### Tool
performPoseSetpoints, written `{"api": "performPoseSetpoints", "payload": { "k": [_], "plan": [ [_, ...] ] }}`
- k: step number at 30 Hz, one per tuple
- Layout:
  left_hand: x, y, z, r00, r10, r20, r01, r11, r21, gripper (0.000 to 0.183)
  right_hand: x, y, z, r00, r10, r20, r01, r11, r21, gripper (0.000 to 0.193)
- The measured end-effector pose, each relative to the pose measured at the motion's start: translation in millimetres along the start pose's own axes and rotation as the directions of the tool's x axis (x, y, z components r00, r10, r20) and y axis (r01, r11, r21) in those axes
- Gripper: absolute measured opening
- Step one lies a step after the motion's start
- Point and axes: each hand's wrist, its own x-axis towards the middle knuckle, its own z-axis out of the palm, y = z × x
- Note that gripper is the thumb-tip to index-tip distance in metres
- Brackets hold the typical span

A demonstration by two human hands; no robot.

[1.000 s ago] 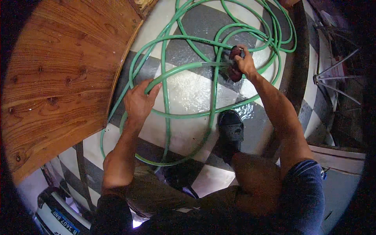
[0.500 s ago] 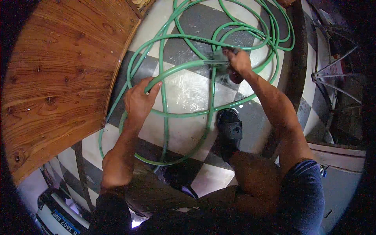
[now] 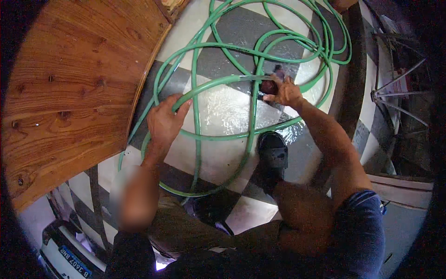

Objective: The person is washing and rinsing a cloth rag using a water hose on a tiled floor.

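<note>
My left hand [image 3: 165,116] is closed around a green hose [image 3: 211,86], a little behind its open end. A clear stream of water [image 3: 251,78] runs rightward from that end toward my right hand [image 3: 287,92]. The fingers and thumb of my right hand are spread around a dark reddish, rounded object [image 3: 268,87]; its kind is hard to make out. A dark purplish piece shows just above those fingers, and I cannot tell whether it belongs to the same object. Wet, shiny tiles lie beneath both hands.
Several loops of the hose lie over the checkered tile floor [image 3: 223,160]. A wooden panel [image 3: 83,88] stands at the left, a dark ledge [image 3: 355,69] and metal rods [image 3: 399,93] at the right. My sandalled foot [image 3: 273,153] is below my right hand. A white vehicle [image 3: 69,251] shows lower left.
My right hand has moved slightly down, and its fingers have spread around the reddish object. The splash there has lessened and the water stream shows more clearly. My left hand keeps its hold on the hose.
</note>
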Motion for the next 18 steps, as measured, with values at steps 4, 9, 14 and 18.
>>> {"api": "performPoseSetpoints", "payload": {
  "k": [4, 9, 14, 18],
  "plan": [
    [0.2, 3.2, -0.7, 0.998, -0.031, 0.049, 0.033, 0.999, -0.023, 0.027, 29.8, 4.3, -10.1, 0.999, 0.047, -0.003, -0.046, 0.982, 0.186, 0.049],
    [-0.2, -5.0, -0.1, 0.999, -0.027, -0.019, 0.026, 0.998, -0.049, 0.026, 40.0, 46.9, 7.2, 0.942, 0.315, -0.115, -0.169, 0.742, 0.649, 0.031],
    [0.2, -1.5, -1.0, 0.998, -0.066, 0.014, 0.067, 0.996, -0.066, 0.025, 39.7, 65.5, 24.6, 0.959, -0.274, -0.068, 0.279, 0.886, 0.371, 0.066],
    [-1.5, -7.6, 1.7, 0.998, -0.057, 0.032, 0.059, 0.997, -0.055, 0.025, 8.5, 25.6, -8.6, 0.941, -0.265, 0.212, 0.313, 0.918, -0.244, 0.092]
  ]
}}
